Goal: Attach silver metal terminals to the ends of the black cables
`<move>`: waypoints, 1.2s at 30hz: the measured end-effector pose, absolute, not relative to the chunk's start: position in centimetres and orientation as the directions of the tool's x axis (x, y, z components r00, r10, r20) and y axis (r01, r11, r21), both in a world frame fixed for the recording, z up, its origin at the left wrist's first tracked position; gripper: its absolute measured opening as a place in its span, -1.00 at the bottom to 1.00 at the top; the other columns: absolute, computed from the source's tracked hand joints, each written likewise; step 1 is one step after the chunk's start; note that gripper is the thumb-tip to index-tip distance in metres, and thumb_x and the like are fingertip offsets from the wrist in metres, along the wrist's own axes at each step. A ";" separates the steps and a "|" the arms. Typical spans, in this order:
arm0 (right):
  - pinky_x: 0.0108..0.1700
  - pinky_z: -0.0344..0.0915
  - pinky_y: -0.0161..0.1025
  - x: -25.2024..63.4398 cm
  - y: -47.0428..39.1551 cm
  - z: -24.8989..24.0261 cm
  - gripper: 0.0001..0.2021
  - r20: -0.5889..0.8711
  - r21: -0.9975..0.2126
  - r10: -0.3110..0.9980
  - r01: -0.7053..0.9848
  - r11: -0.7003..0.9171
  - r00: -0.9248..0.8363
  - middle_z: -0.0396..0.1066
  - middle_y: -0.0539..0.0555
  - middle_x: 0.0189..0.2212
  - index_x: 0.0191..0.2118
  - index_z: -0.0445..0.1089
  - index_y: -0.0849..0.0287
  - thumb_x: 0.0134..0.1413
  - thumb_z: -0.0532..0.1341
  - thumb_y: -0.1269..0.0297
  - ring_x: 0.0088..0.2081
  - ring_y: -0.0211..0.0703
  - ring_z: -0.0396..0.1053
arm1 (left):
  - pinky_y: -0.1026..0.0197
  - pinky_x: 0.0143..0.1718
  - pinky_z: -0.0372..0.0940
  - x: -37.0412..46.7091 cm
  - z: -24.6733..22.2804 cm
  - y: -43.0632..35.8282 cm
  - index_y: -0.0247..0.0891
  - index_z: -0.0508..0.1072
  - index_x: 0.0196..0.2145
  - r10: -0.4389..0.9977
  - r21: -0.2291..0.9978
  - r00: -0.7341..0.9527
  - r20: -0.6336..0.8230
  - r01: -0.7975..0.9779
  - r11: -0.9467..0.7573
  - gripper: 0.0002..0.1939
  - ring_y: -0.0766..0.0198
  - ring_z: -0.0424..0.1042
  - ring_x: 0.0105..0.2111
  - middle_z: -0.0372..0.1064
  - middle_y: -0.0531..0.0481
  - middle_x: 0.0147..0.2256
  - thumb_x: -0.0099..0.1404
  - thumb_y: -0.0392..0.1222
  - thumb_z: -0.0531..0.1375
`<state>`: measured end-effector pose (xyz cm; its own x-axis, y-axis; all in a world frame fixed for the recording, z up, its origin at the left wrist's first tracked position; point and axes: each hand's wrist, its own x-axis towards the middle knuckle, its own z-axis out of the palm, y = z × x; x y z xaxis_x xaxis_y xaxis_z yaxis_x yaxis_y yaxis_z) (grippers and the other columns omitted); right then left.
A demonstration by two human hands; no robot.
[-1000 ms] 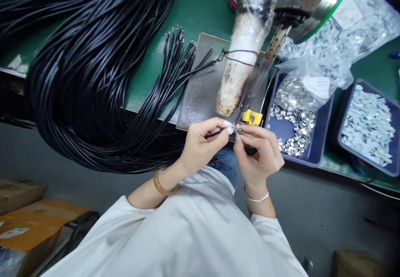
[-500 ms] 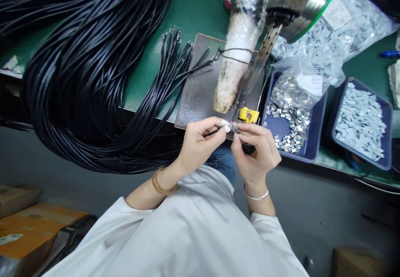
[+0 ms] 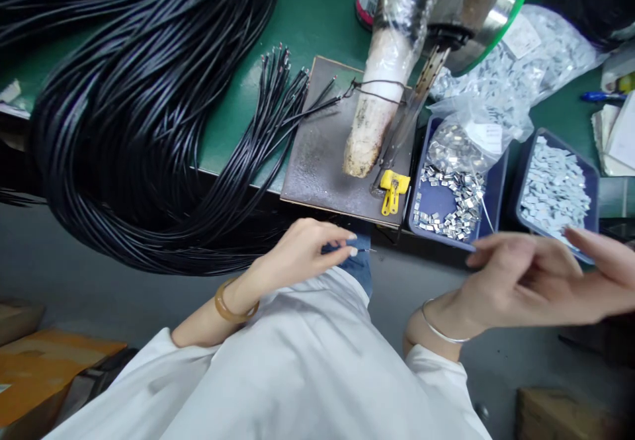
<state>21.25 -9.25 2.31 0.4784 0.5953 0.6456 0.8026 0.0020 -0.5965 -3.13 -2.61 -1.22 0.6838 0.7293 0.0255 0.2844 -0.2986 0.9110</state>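
My left hand point(image 3: 317, 245) is pinched on a thin black cable point(image 3: 329, 249) in front of the bench edge. A fine bare wire tip point(image 3: 370, 250) sticks out to the right of those fingers. My right hand point(image 3: 516, 274) is apart from it at the right, smeared by motion, in front of the two trays. A thin pale wire point(image 3: 487, 212) runs down towards its fingers; whether they grip it I cannot make out. Small metal connector shells point(image 3: 459, 205) lie in the nearer blue tray point(image 3: 491, 195).
A large bundle of black cables point(image 3: 114, 129) covers the left bench. A wrapped nozzle point(image 3: 367, 142) and a soldering iron point(image 3: 421, 89) overhang a board point(image 3: 317, 162) with a yellow clip tool point(image 3: 393, 192). Another tray point(image 3: 595, 195) holds pale pieces; bags point(image 3: 516, 76) lie behind.
My hands have come apart. The right hand has swung far right, past the connector tray; the left has drawn back slightly with the cable. The yellow clip tool shows fully now.
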 end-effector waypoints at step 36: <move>-0.30 0.54 -0.18 16.3 -7.5 1.0 -0.87 0.518 -0.772 0.767 0.593 0.230 0.377 0.51 -0.01 -0.34 -0.37 0.37 0.10 0.10 0.34 0.40 -0.32 -0.18 0.56 | 0.42 -0.63 0.07 1.4 0.0 -2.8 -0.35 0.52 -0.32 0.829 0.880 0.532 -0.172 -0.295 0.371 -0.86 0.52 0.17 -0.65 0.29 0.14 -0.62 0.21 -0.20 0.31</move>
<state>16.32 -7.49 1.01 0.3774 0.7674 0.5183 0.5929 0.2296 -0.7718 1.41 -2.77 -0.02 0.5317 0.8294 -0.1717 -0.2948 0.3712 0.8805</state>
